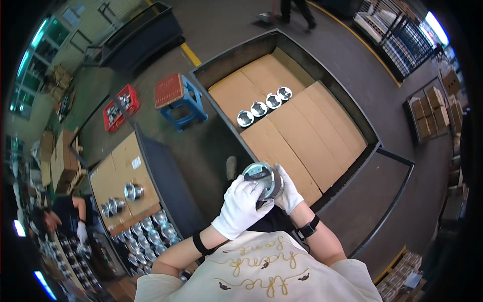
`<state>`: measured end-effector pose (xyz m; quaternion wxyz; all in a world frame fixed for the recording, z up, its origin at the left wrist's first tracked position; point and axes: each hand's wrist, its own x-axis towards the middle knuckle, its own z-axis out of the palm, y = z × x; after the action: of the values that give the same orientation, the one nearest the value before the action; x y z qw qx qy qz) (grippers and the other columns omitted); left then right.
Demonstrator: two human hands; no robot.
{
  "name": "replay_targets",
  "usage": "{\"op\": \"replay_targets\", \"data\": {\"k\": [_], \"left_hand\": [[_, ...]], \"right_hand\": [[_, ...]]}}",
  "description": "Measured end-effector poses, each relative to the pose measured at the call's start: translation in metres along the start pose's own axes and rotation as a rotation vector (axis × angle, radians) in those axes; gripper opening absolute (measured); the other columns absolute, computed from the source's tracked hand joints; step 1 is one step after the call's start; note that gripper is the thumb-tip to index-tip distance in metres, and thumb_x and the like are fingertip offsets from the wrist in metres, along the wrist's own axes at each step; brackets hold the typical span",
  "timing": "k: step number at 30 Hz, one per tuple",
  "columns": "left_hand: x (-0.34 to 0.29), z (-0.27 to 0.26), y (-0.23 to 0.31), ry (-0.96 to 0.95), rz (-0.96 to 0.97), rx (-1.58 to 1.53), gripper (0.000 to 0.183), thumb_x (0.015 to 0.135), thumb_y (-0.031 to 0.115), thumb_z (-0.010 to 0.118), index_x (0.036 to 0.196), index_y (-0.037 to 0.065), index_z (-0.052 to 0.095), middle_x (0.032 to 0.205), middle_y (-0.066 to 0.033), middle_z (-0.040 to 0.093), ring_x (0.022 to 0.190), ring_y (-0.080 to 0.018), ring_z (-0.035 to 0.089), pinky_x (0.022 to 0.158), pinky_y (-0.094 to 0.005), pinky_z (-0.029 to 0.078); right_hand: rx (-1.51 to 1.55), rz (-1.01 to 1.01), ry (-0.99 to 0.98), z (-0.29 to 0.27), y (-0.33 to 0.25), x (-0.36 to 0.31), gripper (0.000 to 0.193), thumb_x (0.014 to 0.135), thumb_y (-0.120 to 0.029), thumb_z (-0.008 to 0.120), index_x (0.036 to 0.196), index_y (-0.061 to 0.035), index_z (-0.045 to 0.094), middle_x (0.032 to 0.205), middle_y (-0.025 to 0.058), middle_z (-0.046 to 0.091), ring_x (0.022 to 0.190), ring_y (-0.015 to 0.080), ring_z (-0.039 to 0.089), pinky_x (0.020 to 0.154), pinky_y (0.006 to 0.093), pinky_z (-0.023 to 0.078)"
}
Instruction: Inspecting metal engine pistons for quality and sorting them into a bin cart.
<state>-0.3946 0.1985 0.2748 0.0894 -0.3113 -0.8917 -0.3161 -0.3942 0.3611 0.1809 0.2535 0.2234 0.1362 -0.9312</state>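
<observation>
A silvery engine piston (265,177) is held between my two white-gloved hands, in front of my body. My left hand (242,205) grips it from the near left, its fingers curled over the piston's open side. On the other side, my right hand (288,192) wraps the round wall. Beyond them, a short row of several pistons (259,108) lies on cardboard (307,136) inside a large dark cart. At the left, a few more pistons (134,192) sit on the cardboard of a second cart, and rows of shiny pistons (146,240) fill its near end.
The large cart's raised wall (334,83) borders its cardboard. A blue stool (183,108) with a reddish top stands between the carts, beside a red crate (121,108) of metal parts. Another person (65,216) works at far left; someone's legs (299,12) show at the top.
</observation>
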Motion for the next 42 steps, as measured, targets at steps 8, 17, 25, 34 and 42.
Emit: {"op": "replay_targets", "data": {"k": [8, 17, 25, 34, 42], "left_hand": [[0.115, 0.016, -0.13, -0.81, -0.636, -0.188, 0.052, 0.082, 0.051, 0.061, 0.096, 0.001, 0.066, 0.089, -0.0214, 0.067, 0.088, -0.0384, 0.065, 0.082, -0.0427, 0.051], [0.286, 0.021, -0.252, -1.081, -0.377, -0.117, 0.052, 0.092, 0.045, 0.046, 0.111, -0.001, 0.061, 0.106, -0.0232, 0.063, 0.102, -0.0362, 0.06, 0.088, -0.04, 0.045], [0.447, 0.172, -0.308, -1.001, -0.136, 0.079, 0.039, 0.093, 0.029, 0.049, 0.116, -0.001, 0.057, 0.106, -0.0247, 0.062, 0.1, -0.038, 0.061, 0.088, -0.0406, 0.046], [0.511, 0.458, -0.362, -1.094, 0.136, 0.034, 0.03, 0.091, 0.026, 0.052, 0.115, 0.01, 0.06, 0.108, -0.0136, 0.065, 0.101, -0.0306, 0.059, 0.091, -0.0401, 0.044], [0.461, 0.572, -0.368, -1.203, -0.146, -0.035, 0.027, 0.094, 0.025, 0.044, 0.105, 0.012, 0.065, 0.101, -0.0104, 0.066, 0.091, -0.0245, 0.061, 0.087, -0.0319, 0.045]], "right_hand": [[-0.187, -0.032, 0.215, 0.017, -0.034, 0.119, 0.063, 0.095, -0.055, 0.038, 0.141, -0.0117, 0.036, 0.133, 0.0101, 0.051, 0.114, 0.0228, 0.056, 0.096, 0.0405, 0.046], [-1.304, -0.146, 1.223, -0.077, -0.051, 0.185, 0.045, 0.092, -0.04, 0.044, 0.12, -0.0088, 0.059, 0.117, 0.0183, 0.061, 0.114, 0.0314, 0.055, 0.098, 0.0407, 0.042], [-1.519, -0.146, 1.693, -0.151, 0.039, 0.156, 0.03, 0.089, -0.029, 0.05, 0.103, -0.0072, 0.064, 0.104, 0.0137, 0.063, 0.1, 0.0318, 0.057, 0.087, 0.0433, 0.046], [-1.426, -0.262, 1.799, -0.133, 0.026, 0.148, 0.024, 0.085, -0.021, 0.056, 0.105, -0.0096, 0.063, 0.098, 0.0136, 0.061, 0.095, 0.0327, 0.056, 0.079, 0.0438, 0.048], [-1.499, -0.258, 1.764, -0.142, 0.035, 0.152, 0.026, 0.083, -0.02, 0.058, 0.106, -0.0099, 0.063, 0.098, 0.0134, 0.06, 0.092, 0.0336, 0.056, 0.076, 0.0448, 0.048]]}}
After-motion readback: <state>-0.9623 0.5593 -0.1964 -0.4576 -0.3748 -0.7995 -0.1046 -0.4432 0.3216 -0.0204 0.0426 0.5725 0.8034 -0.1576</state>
